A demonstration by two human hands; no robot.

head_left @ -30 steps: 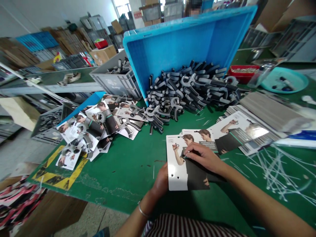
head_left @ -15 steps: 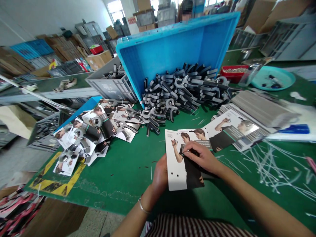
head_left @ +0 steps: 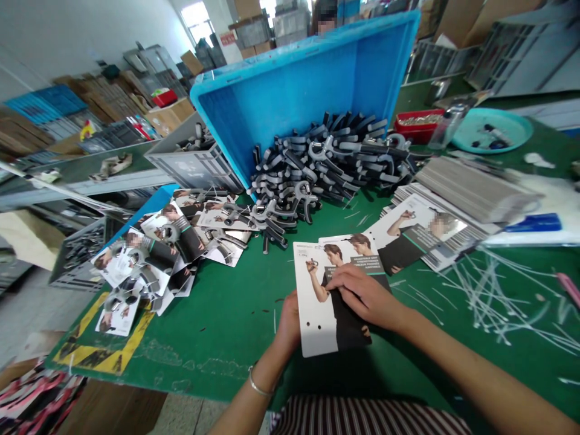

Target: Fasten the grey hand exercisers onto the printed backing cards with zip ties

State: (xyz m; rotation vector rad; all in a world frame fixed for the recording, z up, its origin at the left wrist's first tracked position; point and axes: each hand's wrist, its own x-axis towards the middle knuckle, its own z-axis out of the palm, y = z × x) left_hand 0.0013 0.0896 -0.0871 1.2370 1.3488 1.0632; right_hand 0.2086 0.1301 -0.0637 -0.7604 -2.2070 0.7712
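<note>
My left hand grips a printed backing card by its left edge, fingers hidden behind it. The card is tilted up towards me above the table, with two small punched holes low on its white side. My right hand rests over the front of the card, thumb and fingers drawn together near the printed forearm; whatever they pinch is too small to make out. Another card lies partly hidden behind it. A stack of cards is to the right, with thin white cable ties scattered nearby.
A blue crate on its side spills grey-black hand grips onto the green table. Cards with grips attached lie heaped at left. A red box and turquoise tray stand back right. A person is behind the crate.
The whole view has shifted slightly. My left hand still holds the card, and my right fingertips have moved a little across its front.
</note>
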